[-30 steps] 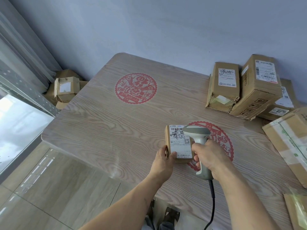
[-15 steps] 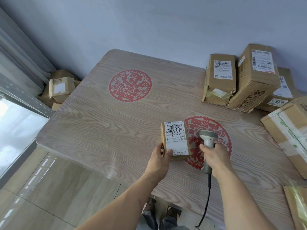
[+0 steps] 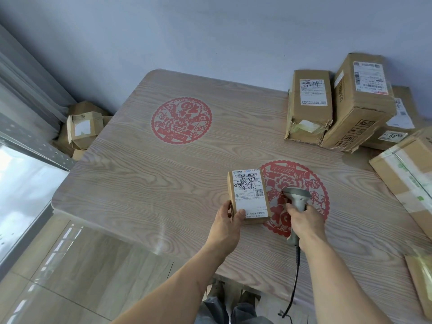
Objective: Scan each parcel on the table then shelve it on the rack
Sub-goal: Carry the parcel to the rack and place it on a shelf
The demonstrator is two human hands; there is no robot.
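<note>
A small brown parcel with a white shipping label facing up is over the near part of the wooden table. My left hand grips its near left corner, thumb on the label. To the right of the parcel, my right hand holds a grey corded barcode scanner by its handle, with the head low over a red paper-cut decal. Several more labelled cardboard parcels stand at the table's far right.
A large taped box lies at the right edge and a flat packet at the near right. More boxes sit on the floor by the left wall corner, beside a perforated metal rail and window.
My right hand has drawn the scanner off the parcel's label, to the right and down toward the table. The left hand keeps hold of the parcel, which now shows its whole label.
</note>
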